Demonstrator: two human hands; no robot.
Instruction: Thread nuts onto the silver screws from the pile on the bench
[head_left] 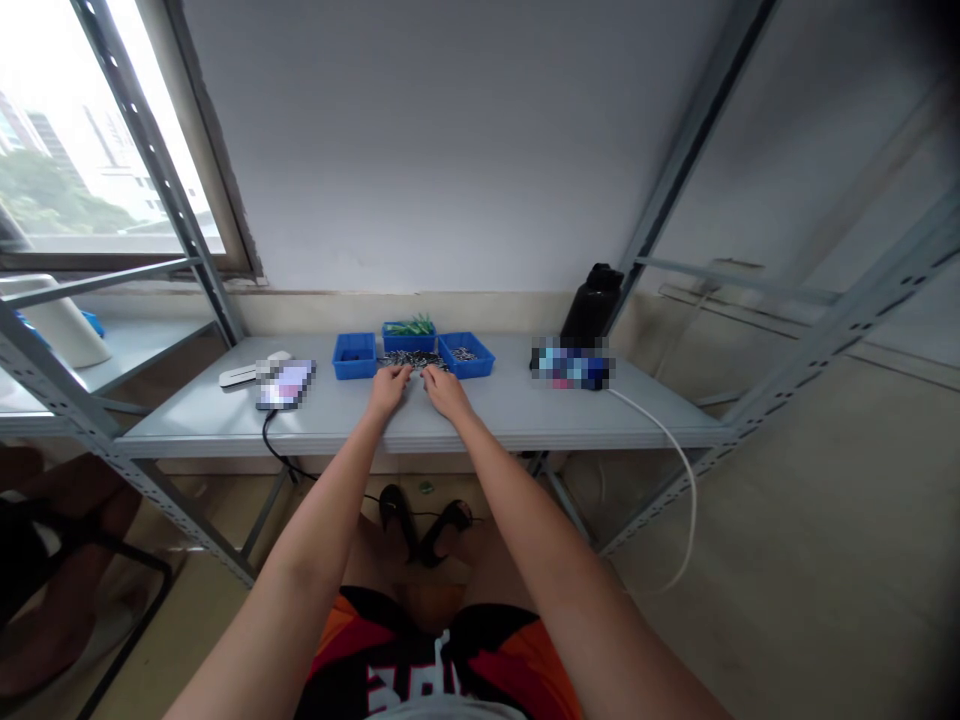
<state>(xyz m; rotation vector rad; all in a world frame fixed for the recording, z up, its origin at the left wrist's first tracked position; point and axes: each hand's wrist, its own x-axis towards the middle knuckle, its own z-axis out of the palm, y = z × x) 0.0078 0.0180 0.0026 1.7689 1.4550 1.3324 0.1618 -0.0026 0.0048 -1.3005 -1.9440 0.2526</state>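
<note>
A pile of small black and silvery pieces [411,358] lies on the shelf table between blue trays; the kind of piece is too small to tell. At the pile's near left edge is my left hand [389,390], its fingers curled and pinched together. My right hand [447,391] is a little to the right at the same edge, fingers bent in towards the left hand. Whatever the fingertips hold is too small to make out. Behind the pile, a blue tray [409,342] contains green strips [411,326]. The left blue tray [354,372] has dark pieces, and the right blue tray [475,369] small silvery ones.
A phone [288,384] with a black cable and a white device [241,376] lie at left. To the right, a black bottle [592,305] stands behind a blurred device [571,366] with a white cable [686,470]. Metal uprights frame the shelf; another person's legs [82,560] show at lower left.
</note>
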